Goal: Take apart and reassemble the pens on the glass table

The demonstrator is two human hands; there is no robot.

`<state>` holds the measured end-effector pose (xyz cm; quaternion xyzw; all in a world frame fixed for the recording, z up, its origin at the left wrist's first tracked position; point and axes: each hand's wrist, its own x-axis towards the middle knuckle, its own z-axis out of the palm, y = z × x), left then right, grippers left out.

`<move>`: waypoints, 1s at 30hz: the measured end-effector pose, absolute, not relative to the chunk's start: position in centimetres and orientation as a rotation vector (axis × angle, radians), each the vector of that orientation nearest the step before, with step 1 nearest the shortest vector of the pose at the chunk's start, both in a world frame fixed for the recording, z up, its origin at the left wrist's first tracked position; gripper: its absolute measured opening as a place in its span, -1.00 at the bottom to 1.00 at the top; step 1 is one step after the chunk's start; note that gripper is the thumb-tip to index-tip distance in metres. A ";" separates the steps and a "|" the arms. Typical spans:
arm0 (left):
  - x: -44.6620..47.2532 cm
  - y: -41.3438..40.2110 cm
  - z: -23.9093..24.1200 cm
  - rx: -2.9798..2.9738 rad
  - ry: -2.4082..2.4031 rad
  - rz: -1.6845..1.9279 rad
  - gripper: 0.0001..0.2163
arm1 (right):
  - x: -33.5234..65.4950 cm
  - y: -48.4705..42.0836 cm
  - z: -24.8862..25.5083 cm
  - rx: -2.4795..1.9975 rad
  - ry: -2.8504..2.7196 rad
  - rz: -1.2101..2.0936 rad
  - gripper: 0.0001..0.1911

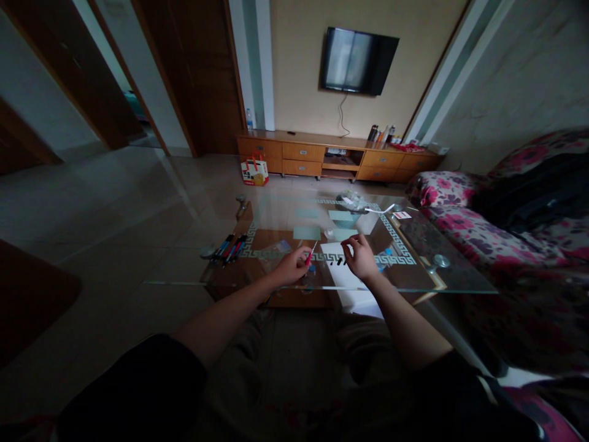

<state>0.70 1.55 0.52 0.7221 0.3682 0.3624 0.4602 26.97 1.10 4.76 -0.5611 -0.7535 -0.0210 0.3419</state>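
Note:
My left hand [291,267] is closed around a red pen [310,256], whose thin, pale tip points up and away from me. To its right, my right hand [361,259] is held in a pinch, thumb against fingertips; whatever may be between them is too small to make out. Beneath the right hand lies a white sheet of paper [341,277] on the glass table [276,215]. Several small black pieces [339,261], perhaps pen caps, rest on that paper between my hands. Several pens [230,248] in black, blue and red lie side by side at the table's left.
On the table's far side are a bowl with clear plastic [352,201] and a red-and-white card [402,215]. A floral sofa [455,215] borders the right. Beyond stand a wooden TV cabinet [301,151] and a paper gift bag [254,170] on the floor.

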 end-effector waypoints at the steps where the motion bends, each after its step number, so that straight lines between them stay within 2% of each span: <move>1: 0.7 1.6 0.5 1.779 0.909 0.890 -0.66 | 27.4 1.3 4.6 -1.468 -1.951 -0.060 -0.76; 16: 0.4 1.7 0.2 1.824 0.927 0.884 -0.67 | 29.9 2.4 2.2 -1.553 -2.050 0.172 -0.65; 21: 0.4 1.7 0.2 1.822 0.934 0.895 -0.66 | 30.0 2.2 2.3 -1.599 -2.057 0.227 -0.75; 30: 0.4 1.7 0.3 1.821 0.924 0.885 -0.66 | 29.7 2.4 1.8 -1.621 -2.112 0.260 -0.74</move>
